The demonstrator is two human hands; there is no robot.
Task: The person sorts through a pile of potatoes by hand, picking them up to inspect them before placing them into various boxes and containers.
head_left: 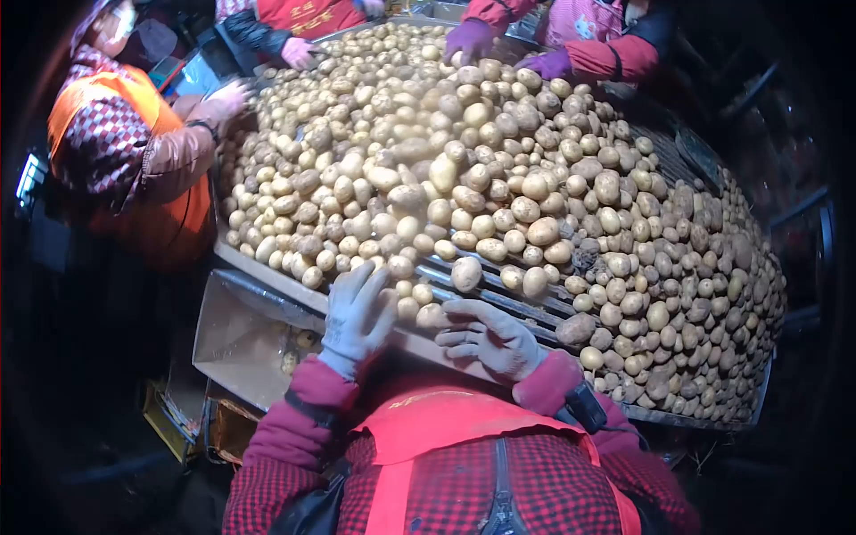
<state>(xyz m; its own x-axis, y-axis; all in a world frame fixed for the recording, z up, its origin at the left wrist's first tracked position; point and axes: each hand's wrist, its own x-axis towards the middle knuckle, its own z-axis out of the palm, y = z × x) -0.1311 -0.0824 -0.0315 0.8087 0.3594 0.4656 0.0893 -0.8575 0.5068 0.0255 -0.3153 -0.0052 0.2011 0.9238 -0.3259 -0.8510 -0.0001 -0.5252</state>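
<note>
A large heap of potatoes (pixel 526 209) covers a sorting table in front of me. My left hand (pixel 357 312), in a pale grey glove, lies over the near rim (pixel 276 283) with its fingers stretched toward the heap. A few small potatoes (pixel 407 308) sit right beside its fingers; whether they touch cannot be made out. My right hand (pixel 493 341), gloved the same way, is spread palm-in at the near edge, nothing held in it. Just beyond it, dark metal bars (pixel 499 299) show between the potatoes, and a single potato (pixel 465 274) rests on them.
Below the left rim hangs a pale chute or bin (pixel 236 343) with a few potatoes inside. A co-worker in an orange vest (pixel 116 107) stands at the left. Across the table are other workers' gloved hands, one in purple (pixel 470 40). Potatoes continue to the right edge.
</note>
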